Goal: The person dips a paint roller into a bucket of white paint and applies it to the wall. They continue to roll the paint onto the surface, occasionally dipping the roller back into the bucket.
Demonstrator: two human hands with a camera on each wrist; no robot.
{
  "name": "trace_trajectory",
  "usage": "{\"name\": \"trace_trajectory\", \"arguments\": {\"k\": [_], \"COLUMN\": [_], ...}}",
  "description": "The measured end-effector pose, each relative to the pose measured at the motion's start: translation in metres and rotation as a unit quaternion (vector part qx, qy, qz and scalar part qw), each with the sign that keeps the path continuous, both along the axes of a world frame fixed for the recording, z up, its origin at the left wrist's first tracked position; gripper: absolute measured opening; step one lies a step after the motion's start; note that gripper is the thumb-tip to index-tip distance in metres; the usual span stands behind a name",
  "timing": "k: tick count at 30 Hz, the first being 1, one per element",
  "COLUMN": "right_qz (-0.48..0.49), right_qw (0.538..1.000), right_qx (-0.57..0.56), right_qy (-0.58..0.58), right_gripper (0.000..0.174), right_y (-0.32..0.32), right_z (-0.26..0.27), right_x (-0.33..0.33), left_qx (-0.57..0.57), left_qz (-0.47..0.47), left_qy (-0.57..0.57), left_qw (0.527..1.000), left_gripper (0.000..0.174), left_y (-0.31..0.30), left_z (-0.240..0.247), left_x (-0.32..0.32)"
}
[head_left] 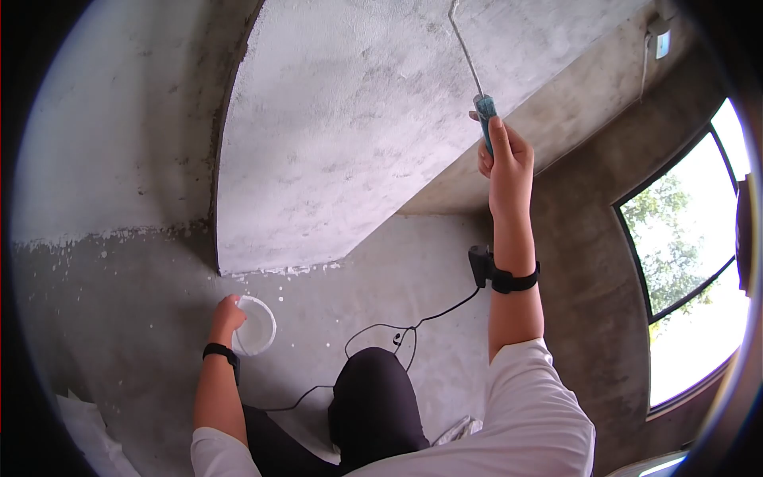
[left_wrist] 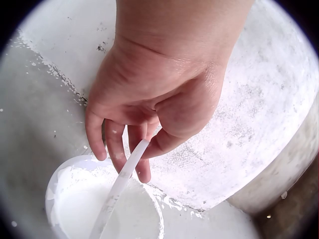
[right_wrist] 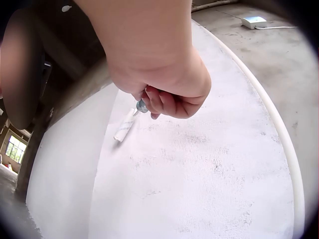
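Note:
My right hand [head_left: 509, 159] is raised and grips the teal handle [head_left: 484, 111] of a paint roller, its thin metal rod [head_left: 466, 52] running up out of the head view. In the right wrist view the small white roller sleeve [right_wrist: 126, 125] lies against the white-painted wall [right_wrist: 184, 174], where grey patches show through. Low on the left, my left hand [head_left: 228, 316] holds a white bucket [head_left: 271, 338] by its bail. Seen from the left wrist, thumb and fingers pinch the plastic bail [left_wrist: 115, 194] above the bucket, which has white paint inside.
White drips spot the grey floor [head_left: 310, 314] along the wall's foot. A black cable [head_left: 445, 312] loops from the right wristband [head_left: 515, 280] past the person's knee [head_left: 377, 397]. To the right is a large window [head_left: 675, 238]; a small white box [head_left: 662, 44] is mounted high up.

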State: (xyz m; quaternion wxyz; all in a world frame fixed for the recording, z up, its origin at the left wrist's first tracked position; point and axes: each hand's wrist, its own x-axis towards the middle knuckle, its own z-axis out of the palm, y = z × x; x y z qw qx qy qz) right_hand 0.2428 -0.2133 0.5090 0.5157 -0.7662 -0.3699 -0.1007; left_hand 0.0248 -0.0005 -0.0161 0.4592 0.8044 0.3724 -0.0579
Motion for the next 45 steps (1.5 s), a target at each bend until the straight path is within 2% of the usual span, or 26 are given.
{"name": "trace_trajectory", "arguments": {"k": [5, 21, 27, 36, 45], "right_qz": [0.035, -0.069, -0.029, 0.031, -0.008], "right_qw": [0.999, 0.997, 0.998, 0.998, 1.0], "right_qx": [0.024, -0.024, 0.006, 0.037, 0.019], "right_qy": [-0.015, -0.013, 0.06, 0.027, 0.017], "right_gripper": [0.039, 0.039, 0.037, 0.039, 0.041], "right_y": [0.024, -0.024, -0.017, 0.026, 0.02], "right_z": [0.007, -0.025, -0.015, 0.008, -0.015], "right_x": [-0.007, 0.02, 0.006, -0.012, 0.0], "left_qx": [0.021, 0.007, -0.027, 0.0, -0.012], "left_qz": [-0.003, 0.005, 0.01, 0.007, 0.004], "left_qy": [-0.003, 0.007, 0.016, 0.002, 0.013], "left_qw": [1.0, 1.0, 0.999, 1.0, 1.0], "left_gripper": [0.056, 0.056, 0.057, 0.055, 0.055], "left_y": [-0.003, -0.001, 0.002, 0.0, 0.001], "left_z": [-0.003, 0.001, 0.004, 0.004, -0.001], "left_x": [0.0, 0.0, 0.002, 0.001, 0.001]}}
